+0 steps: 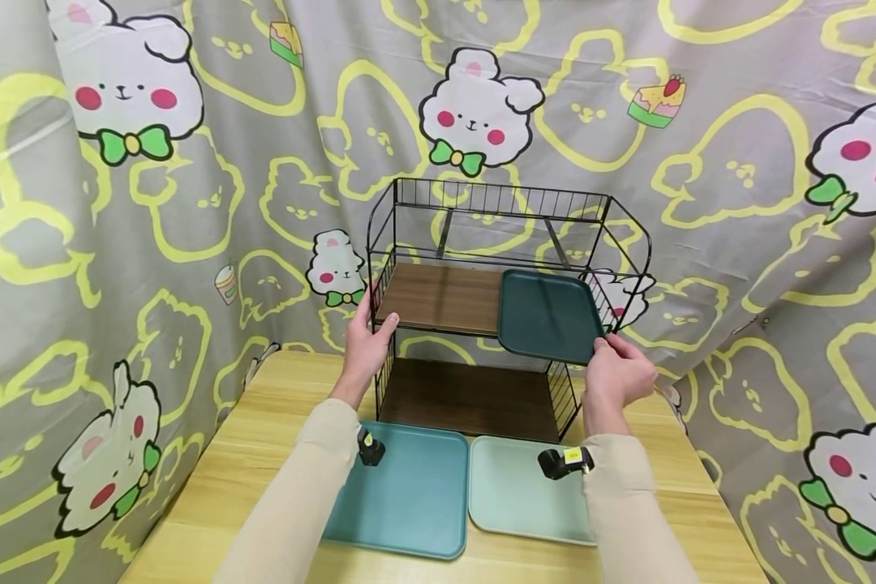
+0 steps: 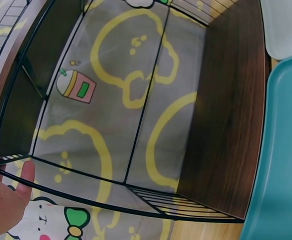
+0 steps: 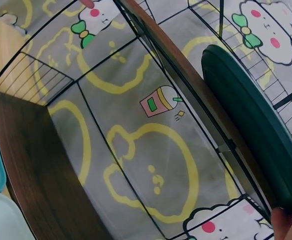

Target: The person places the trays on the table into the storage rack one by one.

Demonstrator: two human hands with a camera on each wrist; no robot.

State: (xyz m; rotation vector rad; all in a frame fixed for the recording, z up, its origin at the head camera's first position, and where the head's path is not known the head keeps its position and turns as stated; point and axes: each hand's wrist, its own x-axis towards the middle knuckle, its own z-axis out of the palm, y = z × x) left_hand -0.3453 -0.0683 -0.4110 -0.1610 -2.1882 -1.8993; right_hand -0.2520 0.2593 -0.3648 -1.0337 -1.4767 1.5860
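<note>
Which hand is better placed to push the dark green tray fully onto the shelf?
Right. The right hand already grips the dark green tray at its front edge; the left hand holds the rack's frame.

three trays [image 1: 547, 315] [image 1: 409, 491] [image 1: 521, 499], one two-shelf wire rack [image 1: 438, 300], one wooden table [image 1: 263, 422], two hands [image 1: 368, 345] [image 1: 616, 373]

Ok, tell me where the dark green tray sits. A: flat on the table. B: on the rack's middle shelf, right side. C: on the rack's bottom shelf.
B: the dark green tray lies on the rack's middle shelf, with the right hand gripping its front corner.
</note>
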